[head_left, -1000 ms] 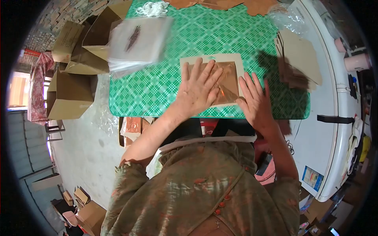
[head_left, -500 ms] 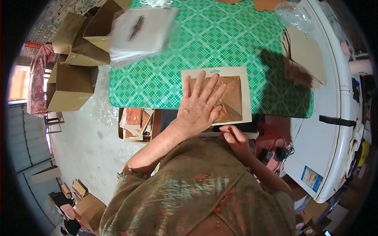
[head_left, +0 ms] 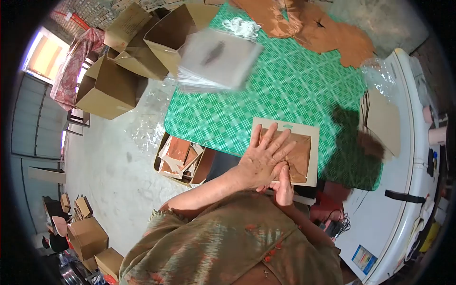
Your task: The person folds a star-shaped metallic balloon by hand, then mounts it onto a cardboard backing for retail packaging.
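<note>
A pale backing card with a green-showing hanger slot at its top lies at the table's front edge. On it is a shiny brown packet, creased and partly covered by my left hand. That hand lies flat over the card's left side, fingers spread. My right hand is at the card's lower edge, its thumb up against the packet and its other fingers curled low, partly hidden. A stack of clear plastic sleeves rests at the table's far left.
The table has a green checked cloth. Brown sheet material lies at the back, with white string nearby. More pale cards sit on the right. Cardboard boxes stand left; an open box below holds brown pieces.
My view has swung, so the table and card appear lower and farther right. My right hand has come up from below the card to its lower edge. My left hand stays flat on it.
</note>
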Action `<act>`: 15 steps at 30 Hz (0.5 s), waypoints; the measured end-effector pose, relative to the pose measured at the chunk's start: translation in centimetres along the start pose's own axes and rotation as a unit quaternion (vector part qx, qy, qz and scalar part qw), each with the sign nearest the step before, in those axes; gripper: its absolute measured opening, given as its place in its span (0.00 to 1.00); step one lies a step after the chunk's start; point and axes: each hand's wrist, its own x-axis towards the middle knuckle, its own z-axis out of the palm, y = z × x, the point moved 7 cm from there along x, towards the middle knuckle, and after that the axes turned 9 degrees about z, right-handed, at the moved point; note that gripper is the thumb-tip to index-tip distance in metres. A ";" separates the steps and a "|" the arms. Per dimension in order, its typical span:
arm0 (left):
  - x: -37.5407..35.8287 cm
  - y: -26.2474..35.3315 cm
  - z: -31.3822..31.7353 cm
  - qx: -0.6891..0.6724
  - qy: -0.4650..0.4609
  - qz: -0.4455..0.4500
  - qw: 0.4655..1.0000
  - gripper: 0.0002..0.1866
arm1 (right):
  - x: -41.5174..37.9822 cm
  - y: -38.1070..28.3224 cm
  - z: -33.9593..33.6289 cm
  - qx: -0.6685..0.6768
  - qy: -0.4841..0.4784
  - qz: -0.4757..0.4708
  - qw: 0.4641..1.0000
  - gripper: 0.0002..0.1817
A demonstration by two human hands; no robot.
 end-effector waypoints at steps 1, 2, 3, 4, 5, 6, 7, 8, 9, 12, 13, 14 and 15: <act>0.0 0.0 -0.2 -0.005 -0.002 0.005 1.000 0.39 | -0.4 -0.6 0.3 -0.009 -0.016 -0.003 1.000 0.41; 0.0 0.0 -0.3 -0.014 -0.001 0.005 1.000 0.40 | -0.6 -0.8 0.4 -0.011 -0.011 -0.003 1.000 0.41; -0.1 0.1 -0.2 -0.022 -0.001 0.006 1.000 0.40 | -0.6 -0.8 0.4 -0.013 -0.007 -0.002 1.000 0.41; -0.1 0.1 -0.2 -0.031 0.000 0.007 0.999 0.40 | -0.7 -0.8 0.4 -0.014 -0.002 -0.002 1.000 0.41; -0.2 0.0 -0.2 -0.033 0.001 0.005 0.999 0.39 | -0.5 -0.5 0.1 -0.031 -0.023 -0.013 0.999 0.45; -0.2 -0.3 -0.2 -0.051 0.008 0.004 0.999 0.39 | -0.6 -0.4 -0.2 -0.039 -0.024 0.001 0.999 0.46; -0.2 -0.6 -0.1 -0.068 0.015 0.003 0.998 0.39 | -0.7 -0.3 -0.4 -0.046 -0.024 0.015 0.999 0.47; -0.2 -0.9 -0.1 -0.087 0.022 0.002 0.996 0.39 | -0.8 -0.3 -0.5 -0.054 -0.023 0.030 0.998 0.49; -0.1 -1.2 -0.5 -0.062 0.016 0.001 0.998 0.40 | -1.0 -0.9 -0.3 -0.048 -0.014 0.022 0.998 0.50; 0.7 -3.4 -4.0 -0.128 0.015 -0.021 0.991 0.42 | -0.6 -0.1 -1.4 -0.084 -0.034 0.035 0.995 0.47; 0.9 -4.8 -5.2 -0.088 0.081 -0.013 0.993 0.41 | -0.4 0.9 -2.2 -0.063 -0.021 0.058 0.996 0.47; 1.0 -6.6 -6.5 -0.066 0.135 -0.023 0.988 0.40 | -0.2 1.3 -2.7 -0.060 -0.029 0.056 0.996 0.46; 1.2 -8.5 -7.8 -0.044 0.188 -0.033 0.981 0.39 | -0.1 1.5 -3.0 -0.058 -0.036 0.054 0.996 0.46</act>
